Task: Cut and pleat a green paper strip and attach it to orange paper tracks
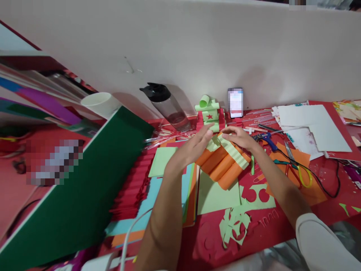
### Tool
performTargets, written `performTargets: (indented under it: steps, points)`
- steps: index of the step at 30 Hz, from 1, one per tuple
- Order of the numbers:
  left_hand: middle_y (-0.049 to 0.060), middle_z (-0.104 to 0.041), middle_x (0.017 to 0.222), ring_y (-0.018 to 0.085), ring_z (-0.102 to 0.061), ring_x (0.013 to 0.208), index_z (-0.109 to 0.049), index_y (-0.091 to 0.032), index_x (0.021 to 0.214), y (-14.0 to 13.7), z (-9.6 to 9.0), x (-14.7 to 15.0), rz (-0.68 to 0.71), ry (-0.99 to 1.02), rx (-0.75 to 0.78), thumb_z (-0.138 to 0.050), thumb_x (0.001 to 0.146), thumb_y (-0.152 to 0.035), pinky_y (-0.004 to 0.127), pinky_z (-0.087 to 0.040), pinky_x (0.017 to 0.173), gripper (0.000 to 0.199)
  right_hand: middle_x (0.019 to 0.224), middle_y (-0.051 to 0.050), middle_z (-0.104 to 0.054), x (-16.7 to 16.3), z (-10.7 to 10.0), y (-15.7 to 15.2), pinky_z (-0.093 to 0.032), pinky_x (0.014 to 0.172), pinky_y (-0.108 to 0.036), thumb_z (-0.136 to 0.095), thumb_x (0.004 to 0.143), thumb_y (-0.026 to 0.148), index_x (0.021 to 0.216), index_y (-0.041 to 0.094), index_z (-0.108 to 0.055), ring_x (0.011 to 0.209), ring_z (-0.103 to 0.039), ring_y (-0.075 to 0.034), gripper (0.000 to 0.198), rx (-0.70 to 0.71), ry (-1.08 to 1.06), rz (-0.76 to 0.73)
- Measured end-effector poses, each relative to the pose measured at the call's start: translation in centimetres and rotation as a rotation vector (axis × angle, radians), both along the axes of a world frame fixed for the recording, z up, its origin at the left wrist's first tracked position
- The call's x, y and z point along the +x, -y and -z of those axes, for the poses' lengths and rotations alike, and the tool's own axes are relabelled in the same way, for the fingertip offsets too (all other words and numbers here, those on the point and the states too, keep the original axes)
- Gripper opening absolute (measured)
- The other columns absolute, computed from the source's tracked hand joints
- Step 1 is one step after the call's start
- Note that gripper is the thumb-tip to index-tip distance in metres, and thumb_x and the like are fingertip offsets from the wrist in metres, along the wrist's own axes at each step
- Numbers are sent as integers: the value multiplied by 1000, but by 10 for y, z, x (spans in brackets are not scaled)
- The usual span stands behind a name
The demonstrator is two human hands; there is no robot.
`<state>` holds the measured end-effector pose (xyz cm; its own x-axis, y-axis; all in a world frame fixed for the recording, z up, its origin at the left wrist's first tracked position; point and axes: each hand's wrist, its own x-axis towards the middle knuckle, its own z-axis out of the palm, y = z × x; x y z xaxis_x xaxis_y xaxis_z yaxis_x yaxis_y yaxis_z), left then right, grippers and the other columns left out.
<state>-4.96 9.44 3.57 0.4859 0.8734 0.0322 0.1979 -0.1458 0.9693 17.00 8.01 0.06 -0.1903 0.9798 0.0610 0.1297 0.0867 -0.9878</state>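
Note:
Over the middle of the table, an orange paper craft of several side-by-side rolls is held tilted between my hands. A pale green pleated paper strip runs along its right part. My left hand is at its upper left edge, fingers stretched along it. My right hand curls over its top edge, with fingertips near the green strip. Just behind stands a green and red paper model tank with a red star. Beneath lies a light green paper sheet.
A water bottle and a phone stand by the wall. At right are scissors, a blue glue gun with a cord, and white card. Green paper scraps lie in front; a green board leans at left.

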Motion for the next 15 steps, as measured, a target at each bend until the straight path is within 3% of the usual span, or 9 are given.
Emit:
performTargets:
  steps: [3, 9, 15]
  points:
    - [7, -64, 135, 35, -52, 131, -67, -29, 124, -1, 0, -3, 19, -133, 13, -71, 81, -59, 46, -41, 110, 53, 104, -6, -72, 0, 1, -2, -50, 90, -31, -72, 82, 46, 101, 16, -70, 98, -65, -19, 35, 4, -26, 42]
    - [10, -76, 99, 29, -69, 99, -71, -21, 114, -3, -3, 2, -73, 98, -120, -54, 88, -70, 43, -53, 91, 57, 99, -6, -72, 2, 5, -3, -52, 86, -30, -74, 80, 46, 100, 17, -70, 94, -66, -19, 35, -42, -86, 24]
    - [8, -73, 97, 26, -67, 96, -72, -20, 99, -13, 11, 6, -18, 40, 67, -78, 76, -52, 40, -51, 91, 40, 99, -5, -73, -1, 3, -2, -52, 88, -30, -75, 80, 48, 100, 18, -71, 96, -66, -19, 36, -14, -82, -2]
